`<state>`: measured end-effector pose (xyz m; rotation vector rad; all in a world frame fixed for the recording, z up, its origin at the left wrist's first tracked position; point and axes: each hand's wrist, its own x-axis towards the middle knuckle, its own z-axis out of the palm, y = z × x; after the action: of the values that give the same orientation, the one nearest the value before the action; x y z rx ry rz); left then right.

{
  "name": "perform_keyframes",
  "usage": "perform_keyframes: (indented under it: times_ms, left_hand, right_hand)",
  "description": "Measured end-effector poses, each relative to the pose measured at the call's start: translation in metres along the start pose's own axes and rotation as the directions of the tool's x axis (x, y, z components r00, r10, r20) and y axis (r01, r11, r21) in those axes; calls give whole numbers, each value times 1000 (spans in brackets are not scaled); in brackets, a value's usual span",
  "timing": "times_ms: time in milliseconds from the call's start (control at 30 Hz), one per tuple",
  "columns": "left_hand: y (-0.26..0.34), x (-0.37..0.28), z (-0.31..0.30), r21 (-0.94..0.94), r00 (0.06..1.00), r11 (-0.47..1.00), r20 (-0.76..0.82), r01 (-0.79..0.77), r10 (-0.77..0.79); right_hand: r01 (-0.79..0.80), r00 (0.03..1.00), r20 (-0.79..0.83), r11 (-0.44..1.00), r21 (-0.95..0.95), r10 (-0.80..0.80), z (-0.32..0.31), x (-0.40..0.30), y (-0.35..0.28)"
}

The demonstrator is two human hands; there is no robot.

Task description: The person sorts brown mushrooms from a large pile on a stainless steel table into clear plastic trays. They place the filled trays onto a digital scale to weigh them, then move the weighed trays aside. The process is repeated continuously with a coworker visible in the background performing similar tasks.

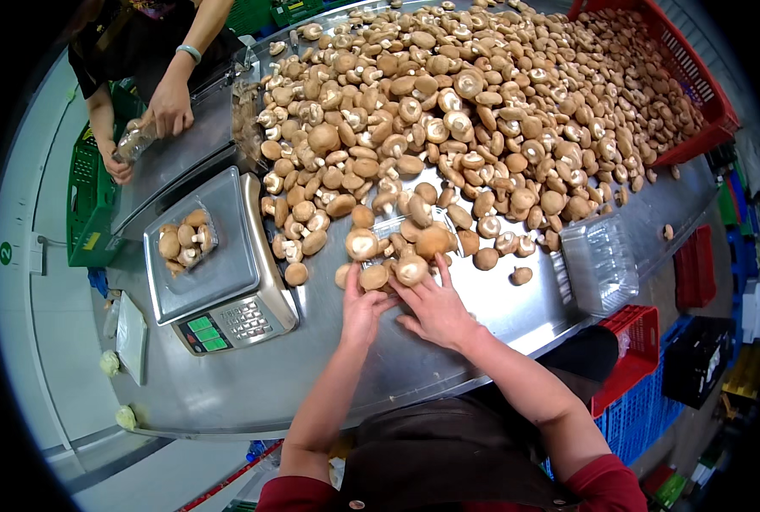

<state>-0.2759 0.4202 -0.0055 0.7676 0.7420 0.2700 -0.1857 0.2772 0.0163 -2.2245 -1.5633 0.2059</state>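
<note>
A clear plastic tray (389, 225) lies in front of me, mostly hidden under shiitake mushrooms. At the near left of this cluster is my left hand (362, 315), its fingertips against a brown-capped mushroom (373, 278). Whether it grips the mushroom or the tray edge is hidden. My right hand (436, 312) has its fingers around a mushroom with its pale underside up (412, 270), at the cluster's near side. A large heap of loose mushrooms (431, 83) spreads over the steel table (239, 390) beyond both hands.
Left of my hands, a digital scale (268, 253) bears a filled clear tray (188, 240). Nested plastic trays (601, 265) stand at the right. A red crate (693, 70) lies tipped at the far right. Across the table, another person's hands (169, 105) hold a clear package (135, 139).
</note>
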Motion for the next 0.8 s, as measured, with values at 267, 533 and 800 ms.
perform_keyframes:
  times_ms: [267, 533, 800]
  left_hand:
    - [27, -33, -15, 705, 961, 705, -136, -77, 241]
    - [-2, 17, 26, 830, 665, -199, 540, -521, 516]
    - [0, 18, 21, 743, 611, -129, 625, -657, 486]
  right_hand:
    - [-314, 851, -285, 862, 398, 441, -50, -15, 22]
    - [-427, 877, -130, 874, 231, 463, -52, -3, 17]
    - [-683, 647, -179, 668, 297, 741, -18, -23, 53]
